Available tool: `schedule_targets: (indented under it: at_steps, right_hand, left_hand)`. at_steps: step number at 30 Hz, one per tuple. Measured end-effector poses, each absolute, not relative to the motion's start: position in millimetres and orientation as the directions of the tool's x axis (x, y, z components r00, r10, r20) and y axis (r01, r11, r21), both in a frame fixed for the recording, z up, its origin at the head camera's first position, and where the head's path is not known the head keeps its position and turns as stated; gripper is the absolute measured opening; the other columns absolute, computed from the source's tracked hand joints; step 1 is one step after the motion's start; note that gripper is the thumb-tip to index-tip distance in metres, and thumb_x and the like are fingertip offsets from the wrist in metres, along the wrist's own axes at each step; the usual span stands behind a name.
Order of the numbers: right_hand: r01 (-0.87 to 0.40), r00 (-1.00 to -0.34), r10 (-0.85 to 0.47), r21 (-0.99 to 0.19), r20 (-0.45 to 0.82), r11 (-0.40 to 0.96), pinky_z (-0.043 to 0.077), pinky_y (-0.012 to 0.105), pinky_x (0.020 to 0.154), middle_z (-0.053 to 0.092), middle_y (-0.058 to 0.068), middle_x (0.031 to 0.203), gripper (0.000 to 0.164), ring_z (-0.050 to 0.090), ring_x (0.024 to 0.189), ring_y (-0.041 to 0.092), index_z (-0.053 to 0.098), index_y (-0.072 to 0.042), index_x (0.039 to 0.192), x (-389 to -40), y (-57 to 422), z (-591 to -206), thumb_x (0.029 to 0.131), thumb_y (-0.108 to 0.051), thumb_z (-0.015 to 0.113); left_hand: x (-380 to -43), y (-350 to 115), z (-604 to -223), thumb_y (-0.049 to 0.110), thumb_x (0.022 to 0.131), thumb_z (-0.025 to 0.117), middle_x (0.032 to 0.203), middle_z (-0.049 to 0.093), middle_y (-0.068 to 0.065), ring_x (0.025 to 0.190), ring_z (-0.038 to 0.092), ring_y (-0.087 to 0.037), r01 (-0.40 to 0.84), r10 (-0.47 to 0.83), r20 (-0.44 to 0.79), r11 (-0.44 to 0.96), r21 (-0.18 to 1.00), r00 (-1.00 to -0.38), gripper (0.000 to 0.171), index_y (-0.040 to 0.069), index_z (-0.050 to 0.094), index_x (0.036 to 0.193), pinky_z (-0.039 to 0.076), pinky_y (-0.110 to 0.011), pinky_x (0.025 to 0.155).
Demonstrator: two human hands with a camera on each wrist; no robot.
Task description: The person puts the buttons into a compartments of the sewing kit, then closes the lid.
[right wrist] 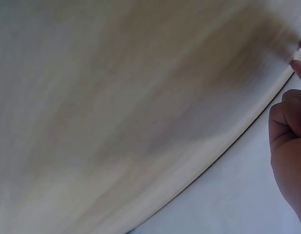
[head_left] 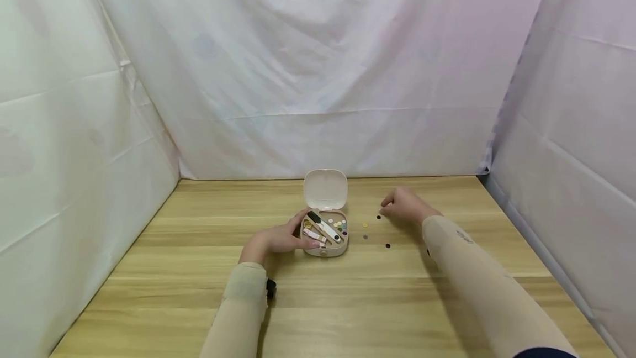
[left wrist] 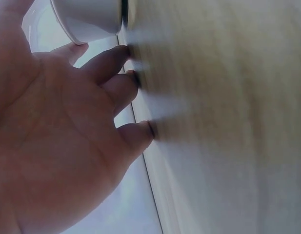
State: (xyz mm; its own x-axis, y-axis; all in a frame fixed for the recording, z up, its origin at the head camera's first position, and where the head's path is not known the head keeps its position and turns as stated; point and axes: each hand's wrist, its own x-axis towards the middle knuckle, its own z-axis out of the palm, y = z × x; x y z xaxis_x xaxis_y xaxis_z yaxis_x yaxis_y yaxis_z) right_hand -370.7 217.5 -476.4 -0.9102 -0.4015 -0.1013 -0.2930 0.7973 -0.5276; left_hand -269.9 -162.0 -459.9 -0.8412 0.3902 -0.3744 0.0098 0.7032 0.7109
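Note:
A small cream sewing box (head_left: pixel 324 251) stands on the table with its lid (head_left: pixel 325 189) raised. My left hand (head_left: pixel 284 236) holds its left side, thumb at the front and fingers toward the back; the left wrist view shows a finger against the box wall and other fingertips by the tabletop. Inside are a white tool with a black end (head_left: pixel 328 229), a pink-and-white piece (head_left: pixel 314 235) and several coloured buttons (head_left: pixel 340 224). To the right, my right hand (head_left: pixel 404 205) has thumb and forefinger lowered to the table beside a dark button (head_left: pixel 379 216); anything between the fingertips is too small to tell.
Loose on the wood table (head_left: pixel 318 314) lie a yellow button (head_left: pixel 365 225), a grey button (head_left: pixel 365 236) and another dark button (head_left: pixel 388 246). One more dark piece (head_left: pixel 428 252) shows beside the right sleeve. White cloth (head_left: pixel 318 70) hangs behind and at both sides.

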Motion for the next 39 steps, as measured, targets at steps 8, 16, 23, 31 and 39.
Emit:
schedule_targets:
  at_steps: [8,16,23,31,39]
  right_hand:
    - [-0.355,-0.898,-0.432,-0.451,-0.079,0.819,0.058,0.054,0.106,0.080,0.016,0.123,0.019,0.072,0.123,0.038,0.084,-0.007,0.111,-364.9,217.6,-477.9,0.100,-0.017,0.073]
    - [-0.341,-0.905,-0.417,-0.444,-0.083,0.829,0.058,0.053,0.105,0.080,0.015,0.123,0.017,0.072,0.122,0.038,0.084,-0.007,0.110,-363.5,218.8,-480.2,0.101,-0.017,0.073]
    - [-0.307,-0.918,-0.387,-0.467,-0.084,0.829,0.059,0.054,0.104,0.078,0.020,0.125,0.020,0.072,0.121,0.040,0.082,-0.004,0.112,-367.9,215.5,-481.0,0.102,-0.017,0.072]
    - [-0.272,-0.927,-0.360,-0.474,-0.103,0.837,0.060,0.049,0.097,0.078,0.019,0.125,0.020,0.072,0.116,0.034,0.083,-0.004,0.112,-365.3,215.5,-481.1,0.101,-0.018,0.073]
    - [-0.275,-0.923,-0.369,-0.479,-0.113,0.834,0.060,0.044,0.092,0.079,0.018,0.124,0.021,0.073,0.110,0.029,0.084,-0.005,0.111,-364.1,212.7,-477.1,0.102,-0.020,0.073]
  left_hand:
    - [-266.0,-158.4,-459.3,0.056,0.092,0.079,0.180,0.009,-0.019,0.164,0.017,-0.048,-0.001,0.397,-0.383,0.693,0.721,-0.834,0.112,0.033,0.005,0.173,0.021,-0.067,0.131]
    - [-264.8,-156.2,-462.8,0.058,0.092,0.078,0.180,0.009,-0.018,0.164,0.016,-0.048,-0.010,0.394,-0.384,0.687,0.727,-0.835,0.112,0.035,0.004,0.173,0.021,-0.068,0.130]
    - [-266.6,-156.1,-458.1,0.056,0.093,0.078,0.180,0.009,-0.018,0.164,0.016,-0.049,0.006,0.388,-0.362,0.690,0.724,-0.848,0.111,0.034,0.005,0.173,0.020,-0.069,0.130]
    - [-265.4,-156.5,-460.1,0.055,0.093,0.078,0.181,0.008,-0.017,0.165,0.015,-0.046,0.017,0.405,-0.355,0.679,0.734,-0.842,0.112,0.031,0.004,0.173,0.020,-0.066,0.132]
    - [-262.1,-157.4,-461.3,0.055,0.092,0.079,0.180,0.011,-0.019,0.163,0.020,-0.049,0.003,0.389,-0.359,0.682,0.731,-0.848,0.112,0.032,0.006,0.173,0.023,-0.067,0.130]
